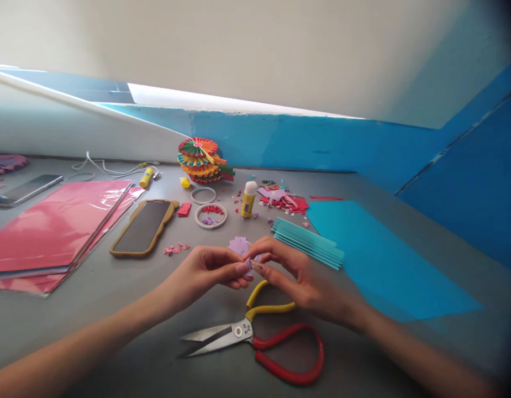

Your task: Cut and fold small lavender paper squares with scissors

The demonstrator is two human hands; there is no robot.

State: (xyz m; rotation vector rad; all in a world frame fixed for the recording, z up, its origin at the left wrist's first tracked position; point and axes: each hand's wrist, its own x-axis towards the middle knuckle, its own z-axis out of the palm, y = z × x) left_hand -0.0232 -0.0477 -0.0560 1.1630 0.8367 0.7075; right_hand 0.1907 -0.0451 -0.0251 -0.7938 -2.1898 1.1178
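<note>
My left hand (pixel 217 269) pinches a small piece of purple paper (pixel 249 267) between thumb and fingers. From the other side, my right hand (pixel 286 271) has its thumb and fingertips closed on the same piece; the fingers partly hide it. Just behind the fingertips lie more light purple paper pieces (pixel 238 245). Below my hands rest scissors (pixel 238 331) with one yellow and one red handle, their blades parted and pointing left. A pleated teal paper strip (pixel 309 243) lies beyond my right hand.
Behind my hands stand a glue stick (pixel 248 200), tape rings (pixel 211 216) and red paper scraps (pixel 288 202). A phone (pixel 143 228) and red paper packs (pixel 60 226) lie left; a blue sheet (pixel 388 260) lies right. Folded paper fans (pixel 201 160) stand by the wall.
</note>
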